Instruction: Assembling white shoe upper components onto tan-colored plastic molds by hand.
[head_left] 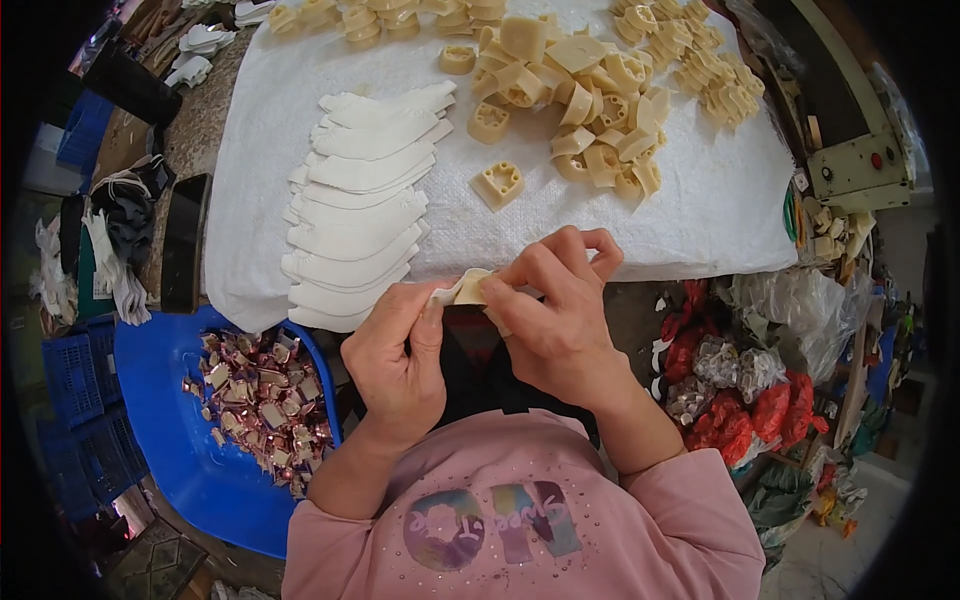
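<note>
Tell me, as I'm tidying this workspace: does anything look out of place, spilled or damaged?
Nothing on the white sheet looks clearly spilled or damaged. The one oddity is a dark, phone-like slab at the left of the worktable, close to the blue tub, unlike the beige parts and white strips.

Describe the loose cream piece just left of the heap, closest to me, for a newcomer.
Find the white cloth, then its big cream heap. Left of that sits a hollow, squarish cream piece, open side up, closest to you of the loose ones.
</note>
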